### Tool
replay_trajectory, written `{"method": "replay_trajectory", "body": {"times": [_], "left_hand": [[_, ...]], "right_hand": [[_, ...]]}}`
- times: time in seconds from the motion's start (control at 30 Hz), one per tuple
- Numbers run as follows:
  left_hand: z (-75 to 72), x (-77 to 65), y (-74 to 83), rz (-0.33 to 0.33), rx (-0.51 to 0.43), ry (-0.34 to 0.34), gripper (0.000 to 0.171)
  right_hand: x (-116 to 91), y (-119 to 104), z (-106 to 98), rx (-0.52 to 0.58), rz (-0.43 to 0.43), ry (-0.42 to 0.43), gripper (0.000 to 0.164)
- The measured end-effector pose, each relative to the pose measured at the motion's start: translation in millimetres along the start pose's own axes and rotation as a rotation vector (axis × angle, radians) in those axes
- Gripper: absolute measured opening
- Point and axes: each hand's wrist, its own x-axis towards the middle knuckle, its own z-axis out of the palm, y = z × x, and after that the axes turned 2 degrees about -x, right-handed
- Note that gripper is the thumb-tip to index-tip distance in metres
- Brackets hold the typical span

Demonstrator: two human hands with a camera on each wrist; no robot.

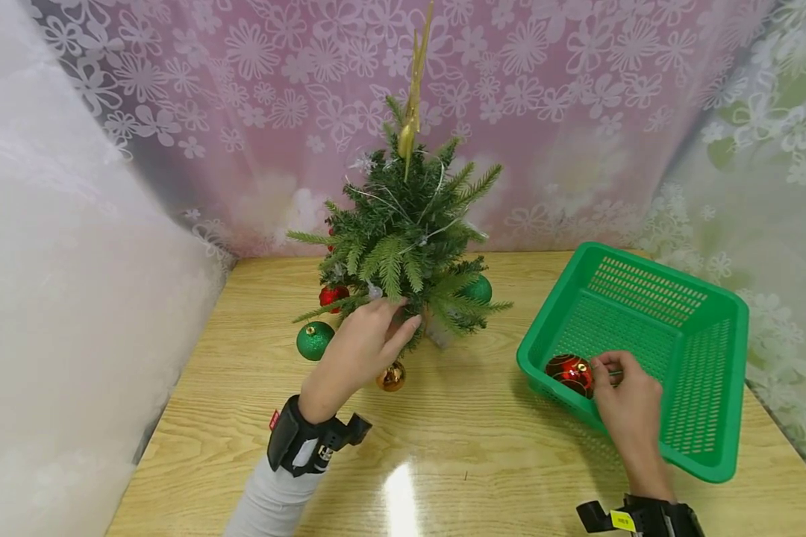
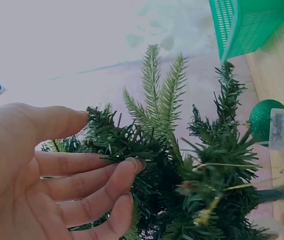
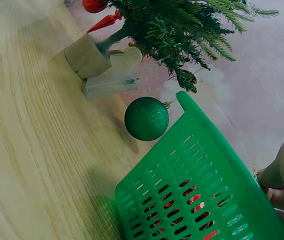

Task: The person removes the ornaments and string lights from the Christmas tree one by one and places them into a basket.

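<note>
A small artificial Christmas tree stands on the table with ornaments hanging on it. My left hand is at its lower front; in the left wrist view, thumb and curled fingers hold a dark green branch between them. My right hand reaches over the near rim of a green plastic basket. Its fingers pinch a red Christmas ball with gold lines at the cap side, inside the basket. Through the basket's slots in the right wrist view, red patches of the ball show; the fingertips are partly hidden.
Green balls hang left and right of the tree, with a red ball and a gold ball. A gold topper rises at the top. A clear box lies by the tree's base. Floral curtains surround the table.
</note>
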Motion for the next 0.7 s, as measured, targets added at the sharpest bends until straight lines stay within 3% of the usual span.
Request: {"method": "replay_trajectory", "body": {"times": [0.17, 0.43, 0.7], "left_hand": [[0.4, 3.8, 6.4, 0.002, -0.016, -0.011, 0.036], [4.0, 8.2, 15.2, 0.016, 0.051, -0.036, 0.024], [7.8, 12.0, 17.3, 0.077, 0.061, -0.077, 0.024]], "right_hand": [[-1, 0, 2, -0.022, -0.011, 0.003, 0.012], [-8, -5, 10, -0.033, -0.083, 0.045, 0.015], [-16, -8, 19, -0.054, -0.118, 0.119, 0.017]]}}
